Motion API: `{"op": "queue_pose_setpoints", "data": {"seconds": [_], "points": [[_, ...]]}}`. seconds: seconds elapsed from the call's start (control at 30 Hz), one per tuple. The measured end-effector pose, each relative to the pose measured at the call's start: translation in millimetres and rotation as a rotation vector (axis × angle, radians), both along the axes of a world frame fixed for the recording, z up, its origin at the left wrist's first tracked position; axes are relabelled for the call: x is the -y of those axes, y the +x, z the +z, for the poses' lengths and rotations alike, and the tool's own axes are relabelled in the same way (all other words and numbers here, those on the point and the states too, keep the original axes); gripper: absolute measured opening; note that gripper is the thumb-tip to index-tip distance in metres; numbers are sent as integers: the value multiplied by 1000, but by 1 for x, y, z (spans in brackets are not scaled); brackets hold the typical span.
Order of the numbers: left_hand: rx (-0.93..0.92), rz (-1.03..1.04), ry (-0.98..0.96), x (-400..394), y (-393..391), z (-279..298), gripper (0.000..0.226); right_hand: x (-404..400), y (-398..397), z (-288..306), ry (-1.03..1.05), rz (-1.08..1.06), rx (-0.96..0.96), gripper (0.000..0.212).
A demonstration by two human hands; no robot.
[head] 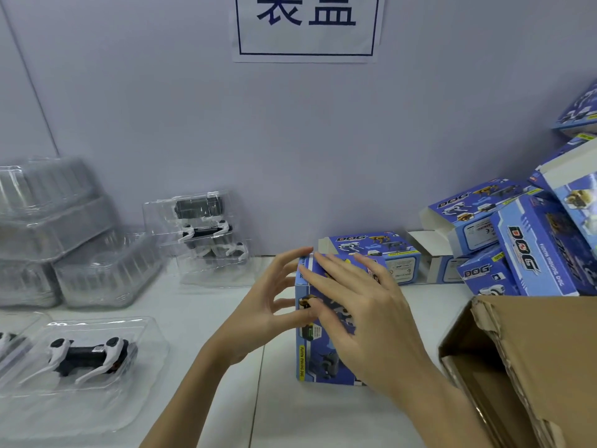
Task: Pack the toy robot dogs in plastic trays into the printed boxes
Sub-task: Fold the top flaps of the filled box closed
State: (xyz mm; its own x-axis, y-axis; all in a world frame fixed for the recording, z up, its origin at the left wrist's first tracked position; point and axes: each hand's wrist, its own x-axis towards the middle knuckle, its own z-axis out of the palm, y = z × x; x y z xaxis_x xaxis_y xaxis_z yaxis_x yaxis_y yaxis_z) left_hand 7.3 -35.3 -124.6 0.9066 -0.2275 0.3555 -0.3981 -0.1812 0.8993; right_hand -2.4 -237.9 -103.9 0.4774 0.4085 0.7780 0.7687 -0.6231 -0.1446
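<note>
Both forearms enter from the bottom edge and converge on one printed box (318, 337) standing upright on the white table (206, 299). Right hand (365, 315) lies flat across the box's front and top, fingers straight and spread, pressing rather than gripping. Left hand (268, 305) stands at the box's left side, fingers loosely spread and relaxed, the fingertips touching the left edge; it grips nothing. To the near left, a toy robot dog (87, 354) lies in a clear plastic tray (129, 402). Further trays with dogs (203, 227) stand against the wall, beside a stack of empty trays (58, 234). More printed boxes (529, 240) are heaped at right, behind a brown carton (529, 350).
</note>
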Motion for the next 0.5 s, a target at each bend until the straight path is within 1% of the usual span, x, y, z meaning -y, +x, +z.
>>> {"op": "queue_pose_setpoints", "data": {"seconds": [0.03,0.1,0.2,0.23,0.27,0.3,0.33,0.37,0.4,0.43,0.5], "points": [[3,14,-14,2,0,-1,84,2,1,-5,71,47,4,43],[22,78,-62,6,2,-2,86,5,0,-17,296,86,9,42],[133,282,-66,15,5,-5,88,8,-3,-27,562,-19,41,32],[197,352,-37,19,5,-6,88,9,-2,-29,629,-57,8,28],[267,402,1,23,5,-6,88,10,0,-30,705,-70,-92,25],[353,430,65,27,5,-7,88,10,2,-29,809,-55,-270,20],[467,437,164,30,4,-8,87,10,3,-27,937,-5,-494,15],[599,427,299,33,4,-9,87,11,3,-25,1068,73,-731,14],[723,407,458,35,4,-11,89,13,6,-23,1163,133,-920,28],[824,390,615,37,4,-13,91,16,9,-22,1203,162,-1056,44],[953,371,849,42,6,-20,94,21,14,-22,1174,135,-1197,66]]}}
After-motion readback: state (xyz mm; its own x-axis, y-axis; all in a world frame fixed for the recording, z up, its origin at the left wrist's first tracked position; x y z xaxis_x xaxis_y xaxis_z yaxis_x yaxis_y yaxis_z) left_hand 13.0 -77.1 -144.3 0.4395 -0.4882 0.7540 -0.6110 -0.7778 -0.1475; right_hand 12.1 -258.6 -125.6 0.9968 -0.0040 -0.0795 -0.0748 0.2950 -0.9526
